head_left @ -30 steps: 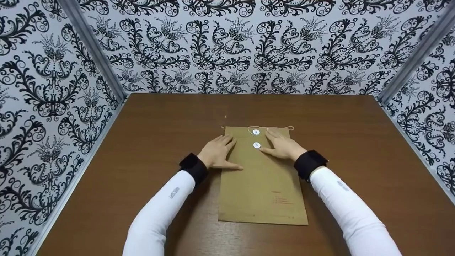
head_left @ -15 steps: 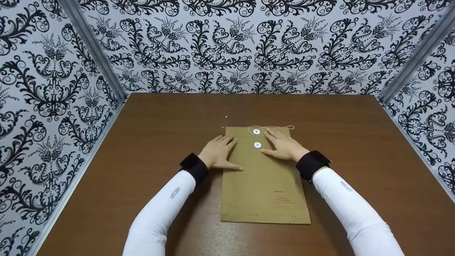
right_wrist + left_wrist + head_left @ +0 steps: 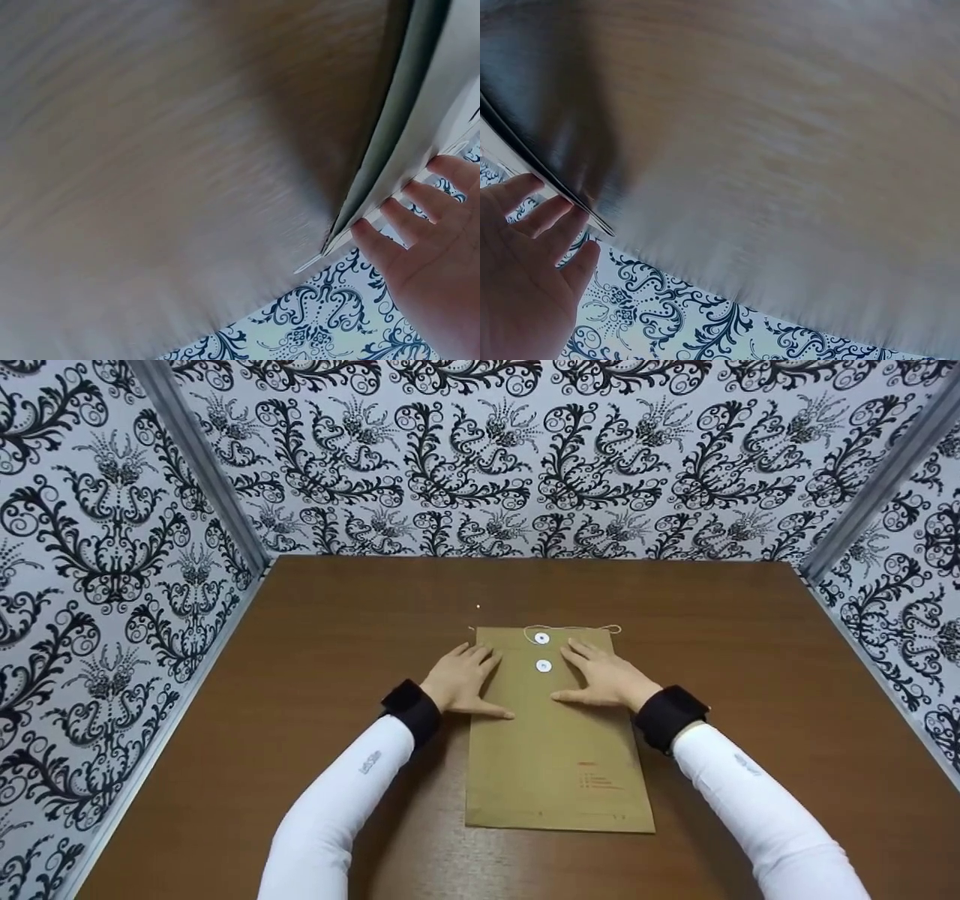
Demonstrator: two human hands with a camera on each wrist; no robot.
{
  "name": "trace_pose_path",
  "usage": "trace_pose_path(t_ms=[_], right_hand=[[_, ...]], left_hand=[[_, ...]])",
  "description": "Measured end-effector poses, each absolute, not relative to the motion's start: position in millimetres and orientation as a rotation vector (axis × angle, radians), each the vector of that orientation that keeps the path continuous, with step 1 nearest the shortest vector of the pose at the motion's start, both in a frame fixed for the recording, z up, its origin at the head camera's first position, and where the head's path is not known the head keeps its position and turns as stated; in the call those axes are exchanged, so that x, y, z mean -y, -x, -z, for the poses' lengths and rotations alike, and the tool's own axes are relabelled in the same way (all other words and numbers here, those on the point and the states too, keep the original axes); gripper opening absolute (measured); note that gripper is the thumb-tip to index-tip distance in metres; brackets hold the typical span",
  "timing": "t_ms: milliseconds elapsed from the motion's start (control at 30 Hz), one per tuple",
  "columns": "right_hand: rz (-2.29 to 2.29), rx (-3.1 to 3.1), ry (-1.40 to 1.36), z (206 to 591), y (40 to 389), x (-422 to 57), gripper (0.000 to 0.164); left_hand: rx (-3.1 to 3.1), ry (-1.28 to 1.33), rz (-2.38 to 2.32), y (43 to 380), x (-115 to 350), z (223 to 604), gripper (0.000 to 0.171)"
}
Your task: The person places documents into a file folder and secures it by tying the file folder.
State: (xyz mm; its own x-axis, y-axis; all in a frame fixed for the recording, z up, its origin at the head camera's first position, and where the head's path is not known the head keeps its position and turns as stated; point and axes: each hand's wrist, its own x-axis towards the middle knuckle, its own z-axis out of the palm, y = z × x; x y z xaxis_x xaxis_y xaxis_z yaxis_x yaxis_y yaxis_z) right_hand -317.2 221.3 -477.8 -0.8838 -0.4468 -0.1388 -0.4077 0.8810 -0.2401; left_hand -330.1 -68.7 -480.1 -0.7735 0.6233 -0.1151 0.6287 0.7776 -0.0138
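A brown paper string-tie envelope (image 3: 555,750) lies flat, with small red print near its lower right. Two white button discs sit near its top, the upper disc (image 3: 541,638) and the lower disc (image 3: 544,666). A thin white string (image 3: 577,628) loops along the top edge and past the right corner. My left hand (image 3: 463,681) rests on the envelope's left edge with fingers straight and spread. On the right side of the envelope lies my right hand (image 3: 606,679), fingers also extended, thumb pointing inward. Both wrist views show the fingertips touching the envelope's edge.
The envelope is on a brown wooden table (image 3: 337,615). Black-and-white patterned walls (image 3: 480,457) close off the back and both sides. A tiny white speck (image 3: 478,606) shows on the table beyond the envelope.
My right hand has slid slightly right and toward me, its thumb moving away from the lower disc. The envelope's lower end shifted a little right earlier. My left hand stays put.
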Motion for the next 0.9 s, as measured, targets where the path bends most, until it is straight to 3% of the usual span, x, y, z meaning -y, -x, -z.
trace_pose_path(t_ms=[133, 467, 900], right_hand=[[0.329, -2.860, 0.653, 479, 318, -221, 0.097], [0.355, -2.870, 0.662, 481, 317, -223, 0.099], [0.364, -2.873, 0.676, 483, 317, -224, 0.098]], left_hand=[[-2.866, -1.010, 0.139, 331, 67, 478, 0.110], [-2.971, -1.094, 0.123, 334, 51, 480, 0.073], [-2.937, -1.085, 0.185, 350, 23, 478, 0.065]])
